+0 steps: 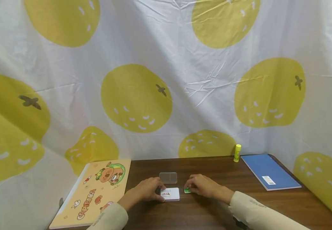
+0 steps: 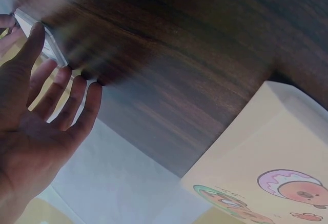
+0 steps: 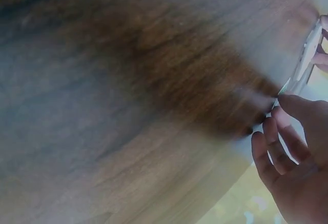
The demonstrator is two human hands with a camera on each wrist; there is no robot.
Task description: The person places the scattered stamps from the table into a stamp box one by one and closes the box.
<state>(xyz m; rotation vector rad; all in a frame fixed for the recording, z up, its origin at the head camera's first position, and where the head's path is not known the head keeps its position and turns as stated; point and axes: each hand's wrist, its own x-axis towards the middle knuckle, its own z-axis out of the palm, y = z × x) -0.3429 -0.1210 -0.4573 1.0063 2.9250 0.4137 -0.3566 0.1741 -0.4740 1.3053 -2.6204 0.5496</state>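
A stack of white cards (image 1: 170, 194) with a small printed picture on top lies on the table in a clear, shallow case. My left hand (image 1: 148, 189) holds its left end, thumb at the near edge and fingers at the far one; the left wrist view shows that thumb (image 2: 35, 42) against the case. Just right of the stack, my right hand (image 1: 203, 186) pinches a small green-and-white card (image 1: 187, 190), mostly hidden under the fingers. Behind the stack lies a clear plastic lid (image 1: 168, 177).
A large capybara-print book (image 1: 97, 191) lies at the left, beside my left forearm. At the right back are a blue notebook (image 1: 270, 172) with a white label and an upright yellow-green glue stick (image 1: 237, 153). A fruit-print curtain (image 1: 183, 111) hangs behind the dark wooden table (image 1: 212, 166).
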